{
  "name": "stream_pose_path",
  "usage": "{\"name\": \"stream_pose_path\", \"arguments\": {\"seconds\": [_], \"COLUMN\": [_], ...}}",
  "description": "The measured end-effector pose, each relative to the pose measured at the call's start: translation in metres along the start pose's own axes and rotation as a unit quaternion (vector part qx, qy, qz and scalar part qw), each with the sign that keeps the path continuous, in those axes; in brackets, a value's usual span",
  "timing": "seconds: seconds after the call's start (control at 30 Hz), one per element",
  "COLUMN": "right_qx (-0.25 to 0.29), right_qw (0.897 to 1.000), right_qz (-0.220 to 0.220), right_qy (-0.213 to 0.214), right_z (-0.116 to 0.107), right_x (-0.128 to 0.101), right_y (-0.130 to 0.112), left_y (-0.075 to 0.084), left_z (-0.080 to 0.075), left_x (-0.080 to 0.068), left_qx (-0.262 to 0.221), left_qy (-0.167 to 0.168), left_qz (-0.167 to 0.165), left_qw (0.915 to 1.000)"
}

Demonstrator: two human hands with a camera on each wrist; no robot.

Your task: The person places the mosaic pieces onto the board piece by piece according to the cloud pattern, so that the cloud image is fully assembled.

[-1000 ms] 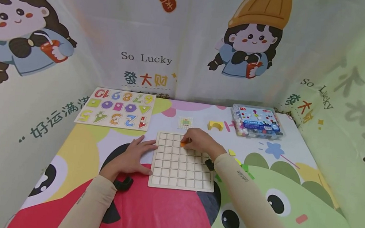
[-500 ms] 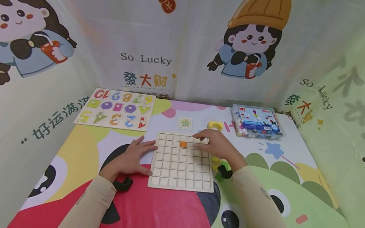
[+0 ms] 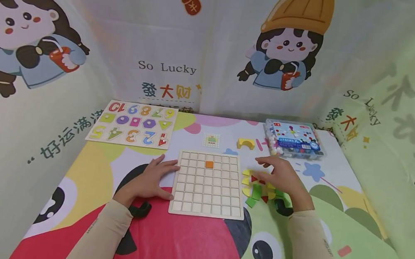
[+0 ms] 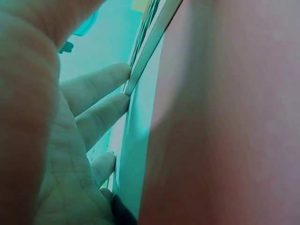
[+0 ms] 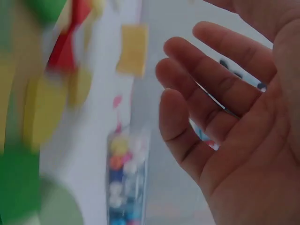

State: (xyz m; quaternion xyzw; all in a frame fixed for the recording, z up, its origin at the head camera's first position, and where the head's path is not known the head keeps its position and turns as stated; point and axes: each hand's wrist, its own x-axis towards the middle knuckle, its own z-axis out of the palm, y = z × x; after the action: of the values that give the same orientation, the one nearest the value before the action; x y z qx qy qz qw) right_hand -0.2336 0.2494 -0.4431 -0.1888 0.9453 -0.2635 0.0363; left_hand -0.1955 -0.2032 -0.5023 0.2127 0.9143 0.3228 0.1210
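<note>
A wooden grid board (image 3: 207, 190) lies in the middle of the table in the head view. One orange square block (image 3: 209, 164) sits in a cell of its second row from the far edge. My left hand (image 3: 151, 179) rests at the board's left edge, fingers spread, thumb and fingertips touching the rim. To the right of the board, my right hand (image 3: 281, 176) hovers over a pile of green, yellow and red blocks (image 3: 256, 191). Its fingers are loosely bent and hold nothing, as the right wrist view also shows. The hand covers part of the pile.
A small pattern card (image 3: 212, 140) lies beyond the board, with a yellow arch block (image 3: 245, 143) to its right. At the back right stands a clear plastic box (image 3: 294, 140) of coloured pieces. A number puzzle board (image 3: 133, 123) lies at the back left.
My right hand has let go of the orange block on the board and moved right to above the block pile. My left hand stays at the board's edge.
</note>
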Motion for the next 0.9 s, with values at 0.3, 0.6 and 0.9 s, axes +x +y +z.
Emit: {"name": "stream_pose_path", "arguments": {"seconds": [0.3,0.6,0.9], "right_qx": [-0.010,-0.057,-0.077], "right_qw": [0.999,0.997,0.995], "right_qz": [0.045,0.005,0.021], "right_qy": [-0.027,-0.052,-0.059], "right_z": [0.003,0.009,0.011], "right_x": [-0.005,0.000,0.001], "right_y": [0.033,0.041,0.037], "left_y": [-0.001,0.001,0.003], "left_z": [0.001,0.002,0.000], "left_x": [0.000,0.000,-0.001], "left_qx": [0.007,0.005,0.009], "left_qy": [-0.001,0.001,0.002], "left_qz": [-0.004,-0.005,-0.004], "left_qw": [1.0000,1.0000,1.0000]}}
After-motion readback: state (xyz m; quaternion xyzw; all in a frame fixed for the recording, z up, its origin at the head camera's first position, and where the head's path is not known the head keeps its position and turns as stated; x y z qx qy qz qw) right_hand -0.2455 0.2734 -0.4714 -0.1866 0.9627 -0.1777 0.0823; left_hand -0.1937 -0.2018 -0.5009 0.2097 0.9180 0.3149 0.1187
